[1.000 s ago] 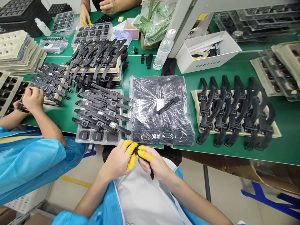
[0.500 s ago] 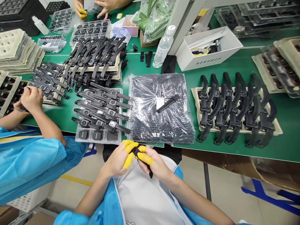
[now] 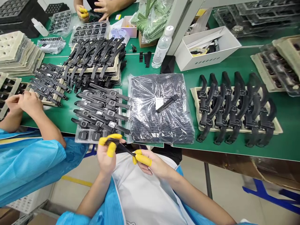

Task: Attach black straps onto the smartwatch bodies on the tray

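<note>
My left hand (image 3: 107,156), with yellow finger cots, grips a dark smartwatch, mostly hidden by the fingers and slightly blurred. Its thin black strap (image 3: 126,149) runs across to my right hand (image 3: 150,162), where thumb and fingers pinch the far end. Both hands are above my lap, just off the table's front edge. Beyond my left hand lies a clear plastic tray (image 3: 79,139) with several strapped watches (image 3: 100,109) across it. A loose black strap (image 3: 167,103) rests on a plastic bag full of dark straps (image 3: 145,125).
On the right, a cream tray (image 3: 278,128) carries rows of strapped watches. Behind stand a clear bottle (image 3: 162,47) and a white box (image 3: 206,57). A co-worker's hands (image 3: 30,101) work at far left; another person's hands (image 3: 104,7) are across the green table (image 3: 145,68).
My left hand has moved left, away from my right hand, and the black strap is now stretched between them. The left co-worker's hands have shifted slightly.
</note>
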A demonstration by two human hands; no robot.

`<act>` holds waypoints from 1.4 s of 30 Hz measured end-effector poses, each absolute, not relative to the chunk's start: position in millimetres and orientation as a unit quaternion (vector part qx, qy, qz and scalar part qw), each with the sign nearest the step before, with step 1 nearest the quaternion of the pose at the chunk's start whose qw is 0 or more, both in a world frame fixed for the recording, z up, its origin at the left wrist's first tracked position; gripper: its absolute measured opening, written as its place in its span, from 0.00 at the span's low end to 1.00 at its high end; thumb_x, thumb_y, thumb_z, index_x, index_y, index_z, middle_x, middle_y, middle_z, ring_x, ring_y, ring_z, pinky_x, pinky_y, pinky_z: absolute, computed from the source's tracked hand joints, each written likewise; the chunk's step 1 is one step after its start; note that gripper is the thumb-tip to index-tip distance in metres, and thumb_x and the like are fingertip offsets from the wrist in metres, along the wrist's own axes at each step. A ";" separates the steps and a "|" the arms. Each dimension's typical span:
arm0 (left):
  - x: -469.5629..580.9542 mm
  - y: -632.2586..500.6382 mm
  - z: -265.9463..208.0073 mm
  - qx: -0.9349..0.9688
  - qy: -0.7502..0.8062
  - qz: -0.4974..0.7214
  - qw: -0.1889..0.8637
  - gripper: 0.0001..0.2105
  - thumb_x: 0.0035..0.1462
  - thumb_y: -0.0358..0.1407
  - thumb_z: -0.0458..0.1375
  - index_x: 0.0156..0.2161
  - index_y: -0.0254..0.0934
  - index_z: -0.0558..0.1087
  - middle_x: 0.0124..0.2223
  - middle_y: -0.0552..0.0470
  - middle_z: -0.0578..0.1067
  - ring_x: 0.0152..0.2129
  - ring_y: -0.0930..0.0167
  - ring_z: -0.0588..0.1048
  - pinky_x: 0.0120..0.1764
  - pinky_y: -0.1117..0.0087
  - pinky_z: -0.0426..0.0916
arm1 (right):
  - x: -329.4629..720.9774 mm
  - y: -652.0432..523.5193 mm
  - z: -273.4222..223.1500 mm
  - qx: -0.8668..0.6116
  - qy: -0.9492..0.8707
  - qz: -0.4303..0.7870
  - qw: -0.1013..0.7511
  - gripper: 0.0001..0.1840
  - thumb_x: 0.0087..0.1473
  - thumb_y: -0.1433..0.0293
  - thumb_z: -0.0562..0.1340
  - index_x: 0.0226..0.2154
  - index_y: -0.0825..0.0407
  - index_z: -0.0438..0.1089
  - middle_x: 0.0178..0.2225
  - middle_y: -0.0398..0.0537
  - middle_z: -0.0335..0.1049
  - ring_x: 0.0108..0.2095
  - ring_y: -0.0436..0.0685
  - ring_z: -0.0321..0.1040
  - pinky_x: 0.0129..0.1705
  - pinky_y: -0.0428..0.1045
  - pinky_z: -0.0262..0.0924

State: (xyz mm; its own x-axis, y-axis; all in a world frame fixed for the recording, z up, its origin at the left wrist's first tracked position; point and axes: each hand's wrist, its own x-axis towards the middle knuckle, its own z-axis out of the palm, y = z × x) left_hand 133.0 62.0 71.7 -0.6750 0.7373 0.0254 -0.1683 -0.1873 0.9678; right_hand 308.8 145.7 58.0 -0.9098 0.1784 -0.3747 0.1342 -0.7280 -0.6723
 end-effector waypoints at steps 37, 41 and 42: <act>127.3 61.1 78.8 0.745 0.603 0.190 0.214 0.22 0.67 0.31 0.51 0.64 0.32 0.65 0.51 0.36 0.73 0.49 0.55 0.73 0.48 0.52 0.77 | 300.4 137.8 53.5 -0.312 -0.236 0.918 0.069 0.22 0.52 0.55 0.71 0.32 0.48 0.59 0.15 0.28 0.50 0.15 0.43 0.38 0.17 0.42 0.35; 124.2 60.3 80.7 0.749 0.582 0.198 0.248 0.21 0.67 0.29 0.49 0.64 0.34 0.65 0.52 0.38 0.74 0.50 0.57 0.74 0.50 0.54 0.77 | 301.6 136.9 51.1 -0.293 -0.263 0.917 0.061 0.19 0.54 0.56 0.69 0.33 0.49 0.62 0.15 0.28 0.51 0.15 0.44 0.36 0.17 0.43 0.36; 123.2 59.5 80.8 0.743 0.580 0.206 0.262 0.22 0.67 0.29 0.49 0.64 0.35 0.64 0.53 0.38 0.74 0.50 0.58 0.74 0.51 0.55 0.77 | 301.8 136.2 50.3 -0.288 -0.271 0.916 0.062 0.18 0.55 0.55 0.68 0.33 0.49 0.63 0.15 0.28 0.52 0.15 0.44 0.36 0.17 0.43 0.36</act>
State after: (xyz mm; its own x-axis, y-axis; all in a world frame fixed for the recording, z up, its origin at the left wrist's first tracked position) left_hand 123.2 59.5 80.8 0.2429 0.9701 0.0020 0.7543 -0.1901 0.6284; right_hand 301.8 136.2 50.3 -0.8261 0.2695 -0.4949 0.0434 -0.8452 -0.5328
